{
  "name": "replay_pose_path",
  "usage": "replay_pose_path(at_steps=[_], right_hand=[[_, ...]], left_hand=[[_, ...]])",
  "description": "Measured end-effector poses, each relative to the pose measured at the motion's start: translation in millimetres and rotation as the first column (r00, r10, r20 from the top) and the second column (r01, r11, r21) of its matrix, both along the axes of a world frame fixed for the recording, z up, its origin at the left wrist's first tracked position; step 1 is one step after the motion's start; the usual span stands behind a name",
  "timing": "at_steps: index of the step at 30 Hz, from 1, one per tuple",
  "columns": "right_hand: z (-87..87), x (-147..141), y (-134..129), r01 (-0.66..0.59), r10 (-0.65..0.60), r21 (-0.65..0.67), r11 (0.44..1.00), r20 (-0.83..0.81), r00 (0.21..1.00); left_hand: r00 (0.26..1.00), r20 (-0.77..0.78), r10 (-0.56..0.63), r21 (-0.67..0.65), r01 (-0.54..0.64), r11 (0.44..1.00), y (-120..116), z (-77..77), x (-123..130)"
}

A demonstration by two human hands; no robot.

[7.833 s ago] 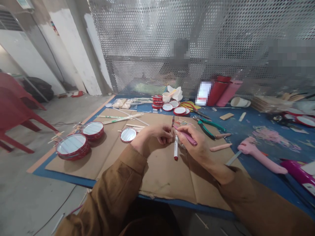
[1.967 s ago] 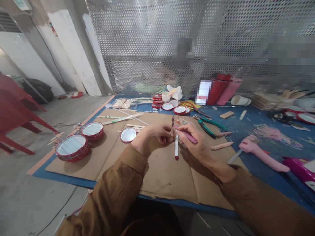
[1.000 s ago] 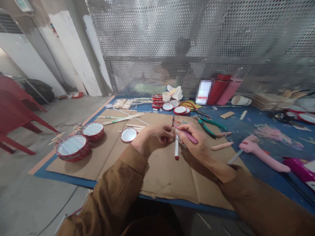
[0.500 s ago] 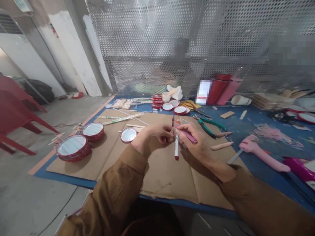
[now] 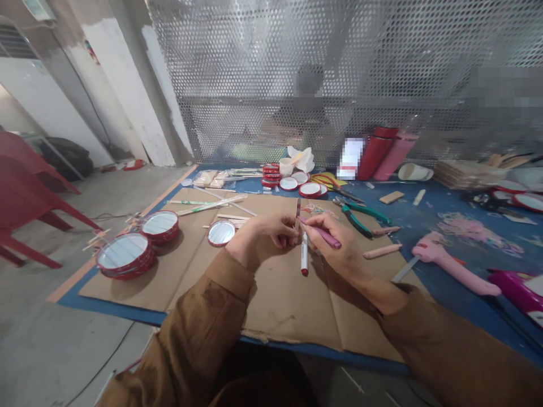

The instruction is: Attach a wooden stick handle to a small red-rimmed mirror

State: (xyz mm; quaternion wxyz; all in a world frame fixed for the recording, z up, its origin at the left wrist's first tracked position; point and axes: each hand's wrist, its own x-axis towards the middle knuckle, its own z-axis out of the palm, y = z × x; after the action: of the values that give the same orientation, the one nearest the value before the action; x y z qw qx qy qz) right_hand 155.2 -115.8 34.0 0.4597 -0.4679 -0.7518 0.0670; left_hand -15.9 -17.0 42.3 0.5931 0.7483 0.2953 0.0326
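Over the brown cardboard (image 5: 292,305), my left hand (image 5: 280,229) pinches a narrow flat strip (image 5: 298,208) that stands up from its fingers. My right hand (image 5: 333,237) is closed round a purple pen-like tool (image 5: 326,236), whose front end meets the strip beside my left fingertips. A white marker with a red cap (image 5: 304,257) lies just below, between the two hands. To the left of my left hand is a round red-rimmed tin (image 5: 221,233), with thin wooden sticks (image 5: 233,218) behind it.
Red drum-like tins (image 5: 126,254) stand at the left. Green-handled pliers (image 5: 356,220), a pink glue gun (image 5: 453,263) and rubber bands (image 5: 479,232) lie to the right. Along the back are stacked red tins (image 5: 270,175), a phone (image 5: 352,158) and a red bottle (image 5: 379,152).
The front end of the purple tool has shifted slightly at the strip. Both hands keep nearly the same place and grip.
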Motion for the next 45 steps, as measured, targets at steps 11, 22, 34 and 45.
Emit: replay_pose_path(at_steps=[11, 22, 34, 45], right_hand=[[-0.7, -0.8, -0.2, 0.019, -0.02, -0.015, 1.0, -0.025, 0.999], [1.4, -4.5, -0.4, 0.01, -0.011, -0.026, 1.0, -0.033, 0.999], [-1.8, -3.1, -0.8, 0.04, -0.041, -0.008, 0.999, -0.065, 0.997], [-1.8, -3.1, 0.8, 0.004, -0.003, 0.033, 0.999, -0.021, 1.0]], left_hand=[[1.0, -0.009, 0.002, 0.007, -0.002, 1.0, -2.8, 2.9, -0.2], [1.0, -0.004, 0.017, 0.007, -0.017, 1.0, -3.5, 4.1, 0.7], [1.0, -0.003, -0.001, 0.013, 0.001, 1.0, -0.3, 1.1, 0.0], [1.0, -0.022, -0.001, 0.037, 0.002, 0.999, -2.6, 4.5, 0.3]])
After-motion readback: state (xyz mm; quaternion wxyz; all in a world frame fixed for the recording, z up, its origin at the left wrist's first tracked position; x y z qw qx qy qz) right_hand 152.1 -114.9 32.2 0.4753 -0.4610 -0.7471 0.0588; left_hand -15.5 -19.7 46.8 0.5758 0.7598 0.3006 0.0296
